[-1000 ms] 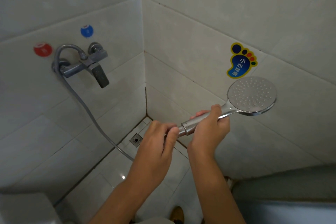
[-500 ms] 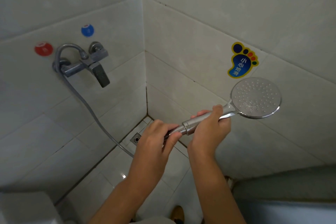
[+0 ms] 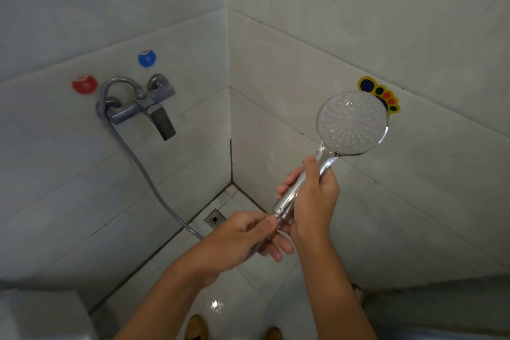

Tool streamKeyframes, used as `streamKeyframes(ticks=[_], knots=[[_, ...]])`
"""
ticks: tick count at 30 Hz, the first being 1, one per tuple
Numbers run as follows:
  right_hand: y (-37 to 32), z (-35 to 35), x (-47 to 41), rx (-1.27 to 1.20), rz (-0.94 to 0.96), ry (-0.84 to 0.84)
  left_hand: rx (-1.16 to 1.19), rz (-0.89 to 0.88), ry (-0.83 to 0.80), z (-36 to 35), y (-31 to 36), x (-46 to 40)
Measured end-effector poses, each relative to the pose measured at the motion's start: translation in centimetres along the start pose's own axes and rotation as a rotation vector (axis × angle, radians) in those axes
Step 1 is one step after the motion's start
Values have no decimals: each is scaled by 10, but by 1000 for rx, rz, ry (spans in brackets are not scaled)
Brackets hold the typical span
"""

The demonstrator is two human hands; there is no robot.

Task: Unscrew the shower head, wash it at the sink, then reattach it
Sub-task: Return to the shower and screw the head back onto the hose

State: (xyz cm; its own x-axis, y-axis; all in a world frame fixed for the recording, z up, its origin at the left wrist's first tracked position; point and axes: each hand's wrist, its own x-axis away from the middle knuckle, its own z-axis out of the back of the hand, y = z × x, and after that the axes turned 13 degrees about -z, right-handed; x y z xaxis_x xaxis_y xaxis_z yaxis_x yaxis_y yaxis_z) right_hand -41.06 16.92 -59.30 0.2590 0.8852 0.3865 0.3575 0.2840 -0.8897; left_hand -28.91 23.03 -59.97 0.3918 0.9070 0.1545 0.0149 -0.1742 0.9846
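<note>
Gripping the shower head at both ends of its handle

Starting at the left wall, a red dot (image 3: 84, 84) and a blue dot (image 3: 146, 58) sit above the chrome mixer tap (image 3: 143, 107). The grey hose (image 3: 143, 174) loops out of the tap, drops along the tiles and runs toward the floor drain (image 3: 215, 218) in the corner, then passes behind the left hand (image 3: 242, 237). That hand pinches the hose end fitting between thumb and forefinger, right at the bottom of the handle, with the other fingers loosely curled beneath. Touching it on the right, the right hand (image 3: 314, 196) is wrapped round the chrome handle, fingers curled over the far side and thumb on the near side. The shower head (image 3: 352, 123) rises up and to the right out of this hand, its round nozzle face turned toward the camera, partly covering a yellow footprint sticker (image 3: 386, 95) on the right wall. Two shoe tips (image 3: 196, 326) show on the floor at the bottom edge.
</note>
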Motion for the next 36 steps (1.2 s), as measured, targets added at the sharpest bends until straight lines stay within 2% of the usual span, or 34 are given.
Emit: streamKeyframes(ticks=[3,8,12,14,16,19,21,24,27,30,33,36], knots=[[2,0,-5,15,-20,-72,-53,-36,119,-6,-1,-1],[8,3,-16,47,-29,-17,-576,-165,371,-36,-16,-6],[10,11,-23,58,-67,9,-783,-224,492,-47,-29,-14],[9,18,-28,55,-107,-43,-773,-227,483,-54,-31,-17],[8,27,-37,-8,-199,-204,-612,-200,454,-58,-32,-19],[10,36,-48,-200,-489,-530,-370,-143,406,-53,-35,-20],[19,38,-52,-273,-603,-597,-380,-94,363,-46,-35,-19],[37,31,-57,-280,-641,-482,-486,-53,349,-28,-40,-24],[52,19,-65,-87,-494,-221,-419,9,588,12,-46,-39],[65,8,-70,86,-338,11,-389,52,807,79,-48,-49],[74,-4,-79,217,-258,200,-456,122,911,164,-60,-60],[77,-20,-91,382,-189,298,-532,253,936,246,-86,-75]])
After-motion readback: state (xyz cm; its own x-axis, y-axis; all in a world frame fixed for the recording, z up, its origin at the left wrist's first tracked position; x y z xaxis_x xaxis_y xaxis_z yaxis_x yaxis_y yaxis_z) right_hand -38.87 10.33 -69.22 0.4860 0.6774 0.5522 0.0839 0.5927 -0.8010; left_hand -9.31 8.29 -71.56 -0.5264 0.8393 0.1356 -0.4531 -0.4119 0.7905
